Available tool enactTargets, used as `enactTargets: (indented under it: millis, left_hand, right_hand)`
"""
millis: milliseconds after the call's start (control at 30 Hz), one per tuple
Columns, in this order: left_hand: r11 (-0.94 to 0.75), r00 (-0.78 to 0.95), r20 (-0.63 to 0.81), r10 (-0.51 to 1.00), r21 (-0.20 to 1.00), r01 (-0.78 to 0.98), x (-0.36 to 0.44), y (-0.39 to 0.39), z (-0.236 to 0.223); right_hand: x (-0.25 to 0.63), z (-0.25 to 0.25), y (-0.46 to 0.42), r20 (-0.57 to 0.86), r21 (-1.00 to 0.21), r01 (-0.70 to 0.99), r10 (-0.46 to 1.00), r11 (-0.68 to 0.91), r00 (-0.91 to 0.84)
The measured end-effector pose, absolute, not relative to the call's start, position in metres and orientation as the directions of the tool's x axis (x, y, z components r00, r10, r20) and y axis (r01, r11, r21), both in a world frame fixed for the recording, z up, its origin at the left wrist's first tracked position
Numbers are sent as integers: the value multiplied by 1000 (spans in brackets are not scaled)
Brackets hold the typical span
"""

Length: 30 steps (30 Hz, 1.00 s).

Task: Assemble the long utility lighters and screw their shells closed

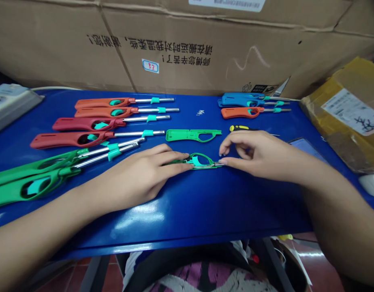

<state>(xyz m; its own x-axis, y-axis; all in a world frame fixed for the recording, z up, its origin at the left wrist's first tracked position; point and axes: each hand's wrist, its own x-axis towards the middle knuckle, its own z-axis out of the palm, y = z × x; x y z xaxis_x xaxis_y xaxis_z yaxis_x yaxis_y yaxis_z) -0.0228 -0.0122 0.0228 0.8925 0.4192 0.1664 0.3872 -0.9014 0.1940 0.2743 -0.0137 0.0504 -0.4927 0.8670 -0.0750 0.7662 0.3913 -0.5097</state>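
Along the far edge of the blue tabletop [187, 221] stands a big cardboard box [180, 40]. Midway to the front edge, the left hand [144, 172] grips an opened green lighter [201, 161]; the right hand [258, 155], fingers curled, meets its tip, grip unclear. Beyond lie a green half-shell [182, 135] and tiny pale bits [200, 112].

Left hand [144, 172] hides end of opened green lighter [199, 162]. Lower-left green lighter [57, 177] cut by picture's edge.
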Motion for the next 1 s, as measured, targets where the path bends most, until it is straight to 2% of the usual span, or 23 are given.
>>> enactTargets:
  millis: [133, 467, 767, 1000]
  left_hand:
    - [-906, 897, 165, 409, 193, 378, -23, -11, 24]
    - [-904, 895, 169, 412, 199, 379, -23, -11, 22]
    - [-904, 897, 160, 413, 196, 381, -24, -12, 22]
    - [-905, 896, 165, 412, 192, 381, -23, -12, 23]
  right_hand:
    - [287, 54, -15, -169, -392, 770, 783, 503, -598]
    - [287, 51, -18, -216, -320, 804, 787, 502, -578]
    - [283, 53, -17, -163, -313, 802, 803, 509, -574]
    - [283, 52, -15, -100, -420, 718, 758, 555, -644]
